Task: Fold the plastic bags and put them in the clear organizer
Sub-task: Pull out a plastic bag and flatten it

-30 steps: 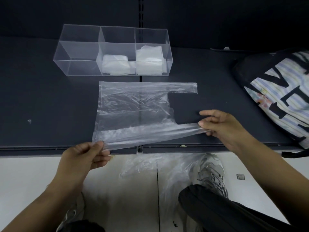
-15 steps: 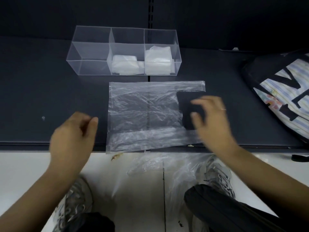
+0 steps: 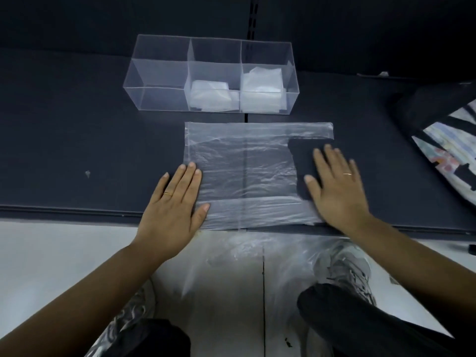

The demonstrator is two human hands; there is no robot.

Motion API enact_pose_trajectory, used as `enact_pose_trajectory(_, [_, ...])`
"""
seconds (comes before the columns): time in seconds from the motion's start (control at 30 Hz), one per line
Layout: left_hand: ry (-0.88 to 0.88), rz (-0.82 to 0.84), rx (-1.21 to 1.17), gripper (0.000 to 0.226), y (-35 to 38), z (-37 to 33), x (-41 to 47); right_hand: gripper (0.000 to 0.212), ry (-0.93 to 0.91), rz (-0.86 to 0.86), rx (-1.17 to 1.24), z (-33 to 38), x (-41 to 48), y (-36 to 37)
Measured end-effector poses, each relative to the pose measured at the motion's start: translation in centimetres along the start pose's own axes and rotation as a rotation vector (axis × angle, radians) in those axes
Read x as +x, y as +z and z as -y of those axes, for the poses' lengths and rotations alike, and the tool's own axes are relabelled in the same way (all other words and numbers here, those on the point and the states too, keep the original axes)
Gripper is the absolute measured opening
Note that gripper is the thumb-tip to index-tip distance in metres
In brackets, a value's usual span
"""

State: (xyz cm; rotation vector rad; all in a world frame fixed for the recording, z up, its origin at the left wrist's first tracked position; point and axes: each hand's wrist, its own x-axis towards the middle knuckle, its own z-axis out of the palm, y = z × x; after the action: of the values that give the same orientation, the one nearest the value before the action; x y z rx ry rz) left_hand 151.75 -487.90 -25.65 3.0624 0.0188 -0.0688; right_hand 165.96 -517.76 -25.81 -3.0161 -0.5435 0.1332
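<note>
Hands (image 3: pixel 171 210) (image 3: pixel 337 194) lie flat, hiding the plastic bag's (image 3: pixel 244 171) near corners.

- Left hand (image 3: pixel 171 210): a second ago pinching lower-left corner of plastic bag (image 3: pixel 244 171); then released and lifted; now flat, palm down, fingers straight, on bag's left edge, centre-left of frame.
- Right hand (image 3: pixel 337 186): earlier pinching lower handle; then released; now flat, heel on handle end, fingers on dark shelf (image 3: pixel 77 150).
- Bag: lower edge earlier held raised; now folded strip, lying flat.
</note>
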Motion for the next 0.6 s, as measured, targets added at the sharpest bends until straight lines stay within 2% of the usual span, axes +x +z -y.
enact_pose_trajectory(0.13, [0.070,-0.073,0.004,0.057,0.1,0.9,-1.4,0.069,0.246,-0.124,0.027,-5.0,-1.5,-0.9])
enact_pose_trajectory(0.23, [0.271,-0.047,0.037,0.068,0.3,1.7,-2.7,0.067,0.251,-0.212,0.084,-4.5,-2.1,-1.7])
enact_pose_trajectory(0.27, [0.324,-0.031,0.051,0.070,0.2,1.9,-2.9,0.066,0.188,-0.231,0.141,-3.5,-2.2,-2.0])
enact_pose_trajectory(0.33, [0.373,-0.071,0.052,0.057,-0.3,2.0,-3.0,0.066,-0.008,-0.186,0.322,0.0,-2.7,-2.6])
enact_pose_trajectory(0.4, [0.402,-0.188,0.012,0.038,-1.1,1.6,-2.8,0.078,-0.284,0.004,0.447,4.4,-3.8,-3.1])
enact_pose_trajectory(0.47, [0.440,-0.295,-0.078,0.029,-2.2,0.4,-2.8,0.092,-0.545,0.180,0.431,8.4,-4.8,-3.1])
enact_pose_trajectory(0.5, [0.448,-0.330,-0.137,0.029,-2.8,-0.3,-2.9,0.096,-0.641,0.203,0.399,9.8,-5.1,-2.9])
enact_pose_trajectory(0.53, [0.441,-0.342,-0.199,0.028,-3.4,-1.0,-3.1,0.094,-0.697,0.195,0.367,10.8,-5.3,-2.6])
enact_pose_trajectory(0.6, [0.367,-0.305,-0.334,0.028,-4.7,-1.7,-3.3,0.071,-0.666,0.127,0.358,11.4,-5.4,-2.6])
